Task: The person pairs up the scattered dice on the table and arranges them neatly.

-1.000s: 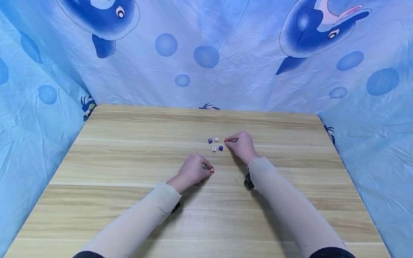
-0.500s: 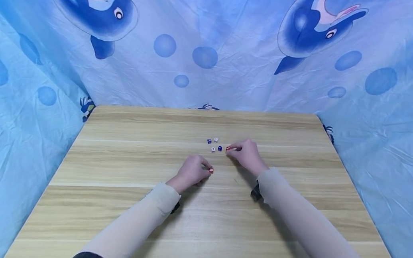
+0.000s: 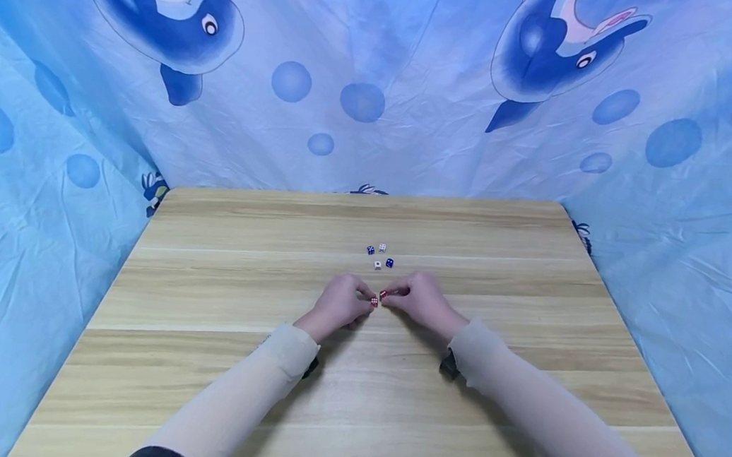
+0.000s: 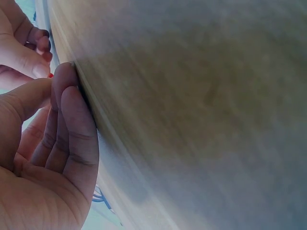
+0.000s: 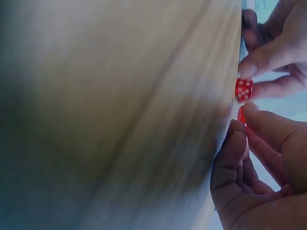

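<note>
My left hand (image 3: 340, 300) pinches a red die (image 3: 374, 302) with white pips between thumb and finger, low over the wooden table (image 3: 216, 360). From the other side, my right hand (image 3: 421, 302) pinches a second red die (image 3: 383, 294), close beside the first. In the right wrist view the left hand's red die (image 5: 244, 89) shows its pips plainly, while the right hand's red die (image 5: 241, 114) is partly hidden by the fingertips. Beyond the hands lie two white dice, one (image 3: 382, 247) behind the other (image 3: 377, 265), and two blue dice, one left (image 3: 371, 250) and one right (image 3: 390, 263).
A blue cloth (image 3: 410, 146) printed with dolphins and bubbles hangs behind the table's far edge and along both sides. Dark wrist cameras (image 3: 449, 366) sit under the sleeve cuffs.
My right hand has carried its red die from beside the white and blue dice toward me and left, up to the left hand's die. The left hand has stayed in place.
</note>
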`<state>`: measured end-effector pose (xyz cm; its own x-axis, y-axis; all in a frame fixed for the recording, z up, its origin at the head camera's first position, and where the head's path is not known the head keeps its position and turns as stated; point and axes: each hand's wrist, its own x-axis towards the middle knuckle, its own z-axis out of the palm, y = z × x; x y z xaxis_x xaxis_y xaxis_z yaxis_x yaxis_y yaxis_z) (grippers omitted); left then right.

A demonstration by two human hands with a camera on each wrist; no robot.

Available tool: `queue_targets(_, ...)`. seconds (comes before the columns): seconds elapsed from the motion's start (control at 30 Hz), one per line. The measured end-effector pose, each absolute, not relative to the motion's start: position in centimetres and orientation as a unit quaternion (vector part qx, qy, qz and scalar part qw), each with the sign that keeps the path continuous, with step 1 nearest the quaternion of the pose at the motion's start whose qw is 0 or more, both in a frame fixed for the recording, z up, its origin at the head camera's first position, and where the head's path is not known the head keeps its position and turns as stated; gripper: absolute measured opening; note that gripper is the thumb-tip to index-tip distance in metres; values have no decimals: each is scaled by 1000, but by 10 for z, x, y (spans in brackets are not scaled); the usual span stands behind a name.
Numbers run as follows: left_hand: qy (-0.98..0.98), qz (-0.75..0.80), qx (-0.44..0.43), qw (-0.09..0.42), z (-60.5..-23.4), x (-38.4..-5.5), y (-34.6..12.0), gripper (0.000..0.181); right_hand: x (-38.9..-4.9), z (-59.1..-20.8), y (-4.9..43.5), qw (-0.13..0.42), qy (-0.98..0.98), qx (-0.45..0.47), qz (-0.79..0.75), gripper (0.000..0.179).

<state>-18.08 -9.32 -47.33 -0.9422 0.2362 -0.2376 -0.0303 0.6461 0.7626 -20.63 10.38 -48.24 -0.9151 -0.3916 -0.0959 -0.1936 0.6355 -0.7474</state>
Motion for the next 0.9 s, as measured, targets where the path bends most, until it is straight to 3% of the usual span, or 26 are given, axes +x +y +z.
queue_targets(0.9, 896, 411, 47, 163, -472, -181, -92, 14, -205, -486, 99, 133, 895, -223, -362, 14)
